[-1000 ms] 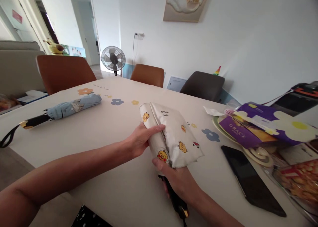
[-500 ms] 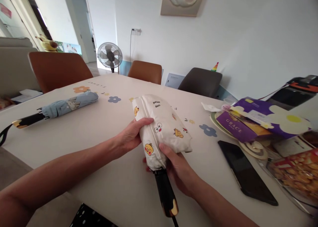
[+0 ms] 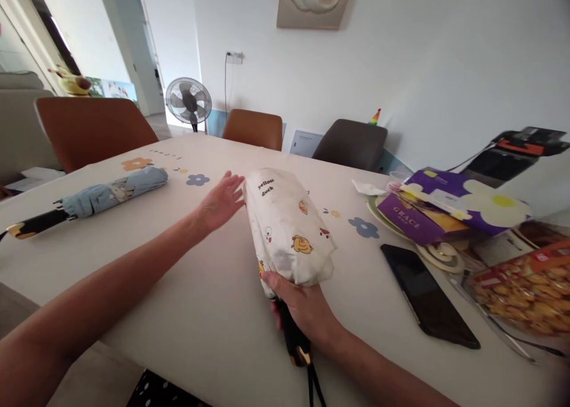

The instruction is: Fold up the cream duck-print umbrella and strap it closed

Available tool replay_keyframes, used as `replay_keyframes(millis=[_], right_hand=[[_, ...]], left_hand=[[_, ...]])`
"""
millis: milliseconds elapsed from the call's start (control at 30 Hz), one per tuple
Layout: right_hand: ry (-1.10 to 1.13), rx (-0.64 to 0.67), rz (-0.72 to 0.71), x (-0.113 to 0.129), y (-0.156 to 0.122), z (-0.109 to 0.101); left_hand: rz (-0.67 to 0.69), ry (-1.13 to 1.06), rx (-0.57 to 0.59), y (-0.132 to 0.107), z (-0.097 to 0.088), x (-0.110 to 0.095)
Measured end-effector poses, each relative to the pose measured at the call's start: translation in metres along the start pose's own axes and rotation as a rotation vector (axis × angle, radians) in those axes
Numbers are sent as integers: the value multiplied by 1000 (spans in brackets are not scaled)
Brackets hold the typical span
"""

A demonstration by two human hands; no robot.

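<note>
A folded white umbrella (image 3: 285,223) with yellow duck prints is held over the table, its black handle with a gold-coloured end pointing toward me. My right hand (image 3: 307,309) wraps the lower end of the fabric, just above the handle, with the thumb on top. Off the umbrella's left side, my left hand (image 3: 222,202) is open with fingers stretched out. Its fingertips are close to the fabric; whether they touch I cannot tell. A second folded umbrella (image 3: 116,193), light blue with a black handle, lies on the table to the left.
On the right of the white table (image 3: 214,300) lie a black phone (image 3: 427,297), a purple box (image 3: 405,217), a bag of snacks (image 3: 529,282) and glasses (image 3: 494,324). Chairs (image 3: 253,129) line the far side. A fan (image 3: 189,101) stands behind them.
My left hand has let go of the umbrella's fabric and moved off to the left, its fingers opening. The umbrella has turned a little in my right hand, which still grips it.
</note>
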State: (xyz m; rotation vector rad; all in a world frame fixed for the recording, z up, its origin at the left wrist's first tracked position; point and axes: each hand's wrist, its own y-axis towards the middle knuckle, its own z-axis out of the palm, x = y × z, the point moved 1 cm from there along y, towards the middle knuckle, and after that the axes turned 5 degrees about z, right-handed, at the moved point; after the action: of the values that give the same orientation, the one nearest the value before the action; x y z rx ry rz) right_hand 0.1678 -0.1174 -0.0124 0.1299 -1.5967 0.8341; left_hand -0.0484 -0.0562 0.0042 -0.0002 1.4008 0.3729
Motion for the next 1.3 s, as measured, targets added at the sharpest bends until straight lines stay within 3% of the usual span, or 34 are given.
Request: replay_keyframes(millis=[100, 167, 233, 433, 533, 600, 667, 800, 967, 1100, 1300], right_hand=[[130, 113, 175, 4, 4, -3], [215, 179, 280, 8, 5, -4], [254, 182, 311, 10, 5, -4], [274, 165, 325, 7, 3, -1], [274, 174, 328, 6, 3, -2], [275, 184, 338, 6, 3, -3], [284, 190, 342, 6, 4, -4], [282, 188, 353, 7, 4, -5], [291, 195, 344, 7, 5, -4], [351, 152, 269, 8, 6, -4], [433, 228, 195, 5, 11, -10]], left_hand=[[145, 126, -88, 8, -8, -5], [318, 337, -54, 6, 4, -14], [423, 524, 85, 4, 27, -21], [381, 826, 747, 21, 106, -8], [379, 958, 930, 33, 126, 1], [424, 1049, 971, 37, 130, 0], [493, 1064, 922, 38, 127, -9], [615, 892, 688, 30, 103, -39], [460, 728, 370, -1, 52, -69], [507, 720, 181, -35, 12, -66], [504, 709, 136, -60, -19, -43]])
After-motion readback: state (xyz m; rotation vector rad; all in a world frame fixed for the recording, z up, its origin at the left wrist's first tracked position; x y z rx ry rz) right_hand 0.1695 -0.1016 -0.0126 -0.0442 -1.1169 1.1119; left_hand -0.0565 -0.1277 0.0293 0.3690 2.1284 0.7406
